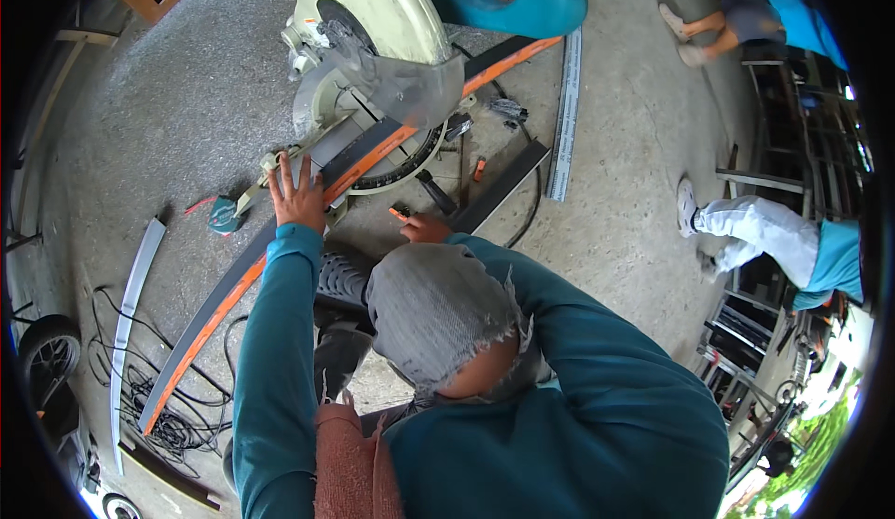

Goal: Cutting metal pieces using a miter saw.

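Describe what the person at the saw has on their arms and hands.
Both arms are covered by long teal sleeves of a plain fabric that reach down to the wrists, with no visible markings. The left hand and the right hand are bare: no gloves, and no rings or watch can be made out. The sleeve cuffs sit snug at the wrists.

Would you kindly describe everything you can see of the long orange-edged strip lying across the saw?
The long strip looks like a dark grey metal profile with an orange band along one edge. It lies flat and slantwise, from the tangled cables on the concrete floor at lower left, across the mitre saw's base under the blade guard, to upper right. The left hand presses on it, fingers spread, beside the saw. The right hand is clear of it.
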`<control>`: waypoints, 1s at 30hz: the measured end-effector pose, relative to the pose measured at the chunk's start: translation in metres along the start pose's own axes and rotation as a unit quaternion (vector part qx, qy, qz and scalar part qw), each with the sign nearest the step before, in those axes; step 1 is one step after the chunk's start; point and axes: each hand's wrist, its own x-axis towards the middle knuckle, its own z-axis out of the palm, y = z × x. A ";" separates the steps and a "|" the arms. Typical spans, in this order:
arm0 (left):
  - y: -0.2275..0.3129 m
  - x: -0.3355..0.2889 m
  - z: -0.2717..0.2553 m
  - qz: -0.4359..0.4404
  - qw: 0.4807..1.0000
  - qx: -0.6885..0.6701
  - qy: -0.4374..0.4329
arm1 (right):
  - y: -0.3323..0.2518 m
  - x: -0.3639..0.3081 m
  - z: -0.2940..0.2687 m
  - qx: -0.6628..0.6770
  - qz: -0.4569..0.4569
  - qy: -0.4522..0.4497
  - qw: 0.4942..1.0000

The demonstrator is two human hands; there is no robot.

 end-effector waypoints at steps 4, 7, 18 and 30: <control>0.013 -0.042 0.017 0.019 0.997 -0.060 -0.041 | -0.020 -0.021 0.011 0.001 0.148 0.171 0.974; 0.023 -0.080 0.034 0.004 0.988 -0.128 -0.085 | -0.037 -0.032 0.011 0.001 0.235 0.264 0.936; 0.038 -0.155 0.062 -0.194 0.956 -0.213 -0.056 | -0.041 -0.138 -0.012 0.125 0.334 0.115 0.927; 0.031 -0.181 0.118 -0.139 0.943 -0.271 -0.137 | 0.016 -0.206 -0.065 0.041 0.384 0.044 0.922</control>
